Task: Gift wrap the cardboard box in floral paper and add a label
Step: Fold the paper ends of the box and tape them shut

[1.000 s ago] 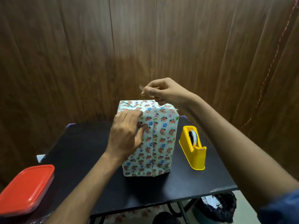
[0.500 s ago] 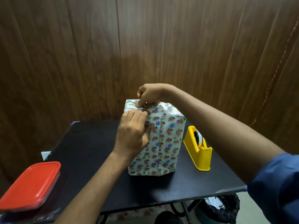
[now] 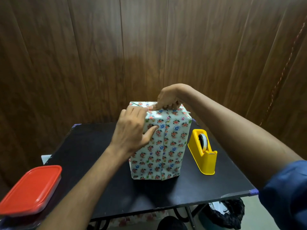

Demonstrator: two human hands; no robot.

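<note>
The wrapped box [image 3: 163, 143] is steadied by the open left hand [image 3: 132, 130]; its top fold is pressed flat by the right hand [image 3: 167, 98], fingers curled, likely for taping.

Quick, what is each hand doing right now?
Left hand: open, fingers and thumb resting on the floral-paper-wrapped cardboard box.
Right hand: fingers curled, pressing the box's top edge; anything pinched cannot be told.

You're in what looks like a home room, at a small black folding table [image 3: 103, 146] set against a dark wood-panelled wall [image 3: 83, 55]. A yellow tape dispenser [image 3: 203, 151] and a red-lidded plastic container [image 3: 31, 190] sit on it; a black-lined waste bin [image 3: 227, 213] stands on the floor underneath.
</note>
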